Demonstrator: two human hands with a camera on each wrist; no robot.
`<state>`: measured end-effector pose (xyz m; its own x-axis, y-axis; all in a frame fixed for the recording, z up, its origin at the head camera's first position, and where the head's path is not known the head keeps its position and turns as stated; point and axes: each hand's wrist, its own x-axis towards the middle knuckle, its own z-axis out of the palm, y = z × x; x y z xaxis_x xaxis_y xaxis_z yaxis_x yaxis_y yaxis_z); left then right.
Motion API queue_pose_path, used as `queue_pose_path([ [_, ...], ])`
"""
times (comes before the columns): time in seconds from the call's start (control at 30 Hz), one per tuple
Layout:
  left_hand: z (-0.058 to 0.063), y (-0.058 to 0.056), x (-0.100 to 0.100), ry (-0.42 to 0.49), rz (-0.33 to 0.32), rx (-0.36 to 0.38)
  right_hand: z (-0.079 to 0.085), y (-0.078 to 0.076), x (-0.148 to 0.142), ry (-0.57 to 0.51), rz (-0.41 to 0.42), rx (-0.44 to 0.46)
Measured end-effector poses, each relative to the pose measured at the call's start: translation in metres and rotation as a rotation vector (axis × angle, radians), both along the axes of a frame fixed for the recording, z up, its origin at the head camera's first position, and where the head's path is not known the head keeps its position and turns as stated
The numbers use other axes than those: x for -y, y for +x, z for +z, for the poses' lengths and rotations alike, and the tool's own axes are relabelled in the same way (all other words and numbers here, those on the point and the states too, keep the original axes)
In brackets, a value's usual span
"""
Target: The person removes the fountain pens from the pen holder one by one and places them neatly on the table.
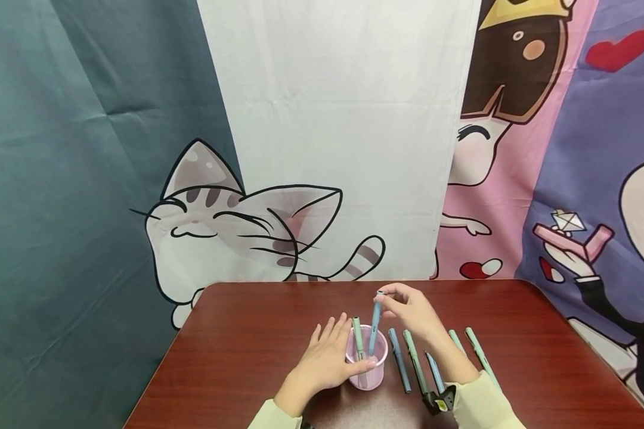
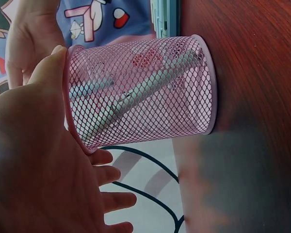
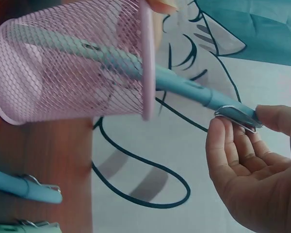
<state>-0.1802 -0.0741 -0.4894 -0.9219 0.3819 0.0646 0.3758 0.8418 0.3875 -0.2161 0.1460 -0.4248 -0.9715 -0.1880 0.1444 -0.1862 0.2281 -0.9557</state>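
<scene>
A pink mesh pen cup (image 1: 374,382) stands upright on the table, with a green pen (image 1: 358,337) leaning inside it. My right hand (image 1: 414,313) pinches a light blue pen (image 1: 375,325) near its clip end, between thumb and fingers. That pen slants down through the cup's mouth, its lower end inside the mesh in the right wrist view. At the cup's left, my left hand (image 1: 324,359) has its fingers spread and straight. Its thumb rests at the rim (image 2: 67,92), and the fingertips reach past the cup's far side in the left wrist view.
Right of the cup, a row of pens lies on the brown table (image 1: 236,357): a dark blue pen (image 1: 399,360), a green pen (image 1: 415,360), a blue pen (image 1: 434,372) and further green pens (image 1: 482,356) partly behind the right forearm. A cartoon cloth backdrop (image 1: 327,119) hangs behind.
</scene>
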Motion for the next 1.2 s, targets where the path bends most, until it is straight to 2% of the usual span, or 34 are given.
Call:
queue_pose_path([
  [0.27,-0.001,0.001,0.0,-0.002,-0.005,-0.016,0.011,0.005,-0.016,-0.118,-0.046,-0.025],
  [0.47,-0.001,0.001,0.0,-0.012,-0.005,-0.04,0.014,0.008,-0.031,-0.171,-0.016,-0.041],
  [0.67,-0.001,0.001,0.001,-0.015,-0.001,-0.036,0.011,0.008,-0.048,-0.164,-0.008,-0.049],
  [1.2,-0.002,0.0,0.001,-0.023,0.001,-0.044,0.001,0.017,-0.098,-0.057,-0.109,0.002],
])
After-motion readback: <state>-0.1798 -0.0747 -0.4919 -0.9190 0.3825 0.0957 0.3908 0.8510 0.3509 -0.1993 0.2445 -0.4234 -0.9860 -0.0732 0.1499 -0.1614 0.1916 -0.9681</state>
